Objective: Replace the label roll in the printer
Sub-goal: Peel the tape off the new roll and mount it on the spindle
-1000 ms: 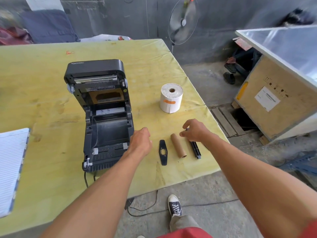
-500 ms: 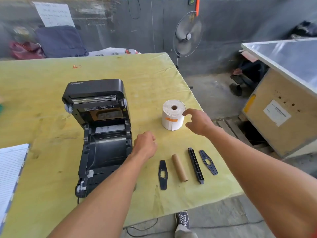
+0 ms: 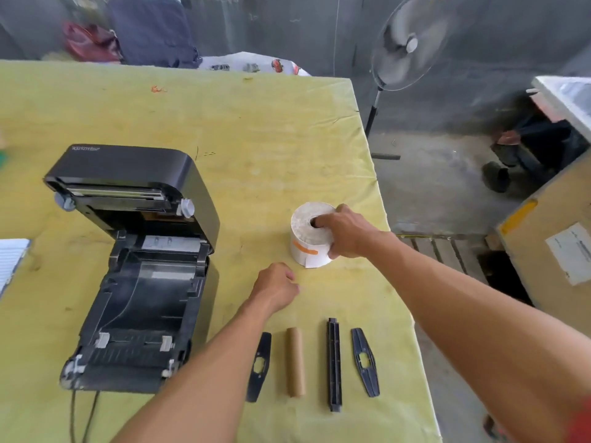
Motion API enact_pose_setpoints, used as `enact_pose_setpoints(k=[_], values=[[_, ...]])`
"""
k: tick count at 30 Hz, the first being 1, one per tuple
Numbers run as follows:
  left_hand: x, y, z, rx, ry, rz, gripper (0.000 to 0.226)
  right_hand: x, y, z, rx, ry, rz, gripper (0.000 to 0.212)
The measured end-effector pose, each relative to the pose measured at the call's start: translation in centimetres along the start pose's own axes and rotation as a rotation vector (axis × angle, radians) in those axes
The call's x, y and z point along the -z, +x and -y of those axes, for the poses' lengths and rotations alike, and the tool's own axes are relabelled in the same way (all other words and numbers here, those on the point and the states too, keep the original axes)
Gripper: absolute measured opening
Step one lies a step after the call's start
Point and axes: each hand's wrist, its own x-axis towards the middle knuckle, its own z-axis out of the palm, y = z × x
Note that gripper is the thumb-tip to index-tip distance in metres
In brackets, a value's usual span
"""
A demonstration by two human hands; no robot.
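Note:
A black label printer point(image 3: 134, 266) sits on the yellow-covered table point(image 3: 256, 139) with its lid raised and its roll bay bare. To its right a new white label roll point(image 3: 305, 241) with an orange sticker stands on end. My right hand point(image 3: 345, 231) grips this roll, a finger in its core hole and the thumb on its side. My left hand point(image 3: 276, 287) rests as a loose fist on the table between printer and roll. Near the front edge lie a guide plate point(image 3: 259, 366), an empty brown cardboard core point(image 3: 295, 361), a black spindle bar point(image 3: 334, 362) and a second guide plate point(image 3: 365, 361).
A white notebook point(image 3: 11, 260) lies at the table's left edge. Printer cables point(image 3: 80, 417) hang over the front edge. A standing fan point(image 3: 406, 49) and a wooden crate point(image 3: 550, 244) stand on the floor to the right. Bags point(image 3: 150, 30) lie behind the table.
My right hand left the spindle parts, reached forward and closed on the white label roll. My left hand stayed near the printer. The camera view shifted closer.

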Motion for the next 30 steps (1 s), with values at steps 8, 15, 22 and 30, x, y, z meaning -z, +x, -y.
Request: enact_pose_setpoints(k=[8,15,22,30], values=[[0.0,0.6,-2.1,0.091,-0.554,0.024,0.048,1.0,0.3,-2.1,-0.164,0.823,-0.019,0.084],[1.4,0.3,-4.8,-0.052,-0.933,-0.070,0.024,-1.2,-2.7,-4.3,-0.174,1.510,0.180,0.052],[0.4,0.6,-5.6,0.029,-0.855,0.009,0.038,-4.4,-5.1,-4.1,-0.186,1.759,0.202,0.051],[-1.1,0.9,-3.5,0.017,-0.542,-0.084,0.065,-2.6,-6.3,-3.6,-0.405,0.797,0.192,0.046]])
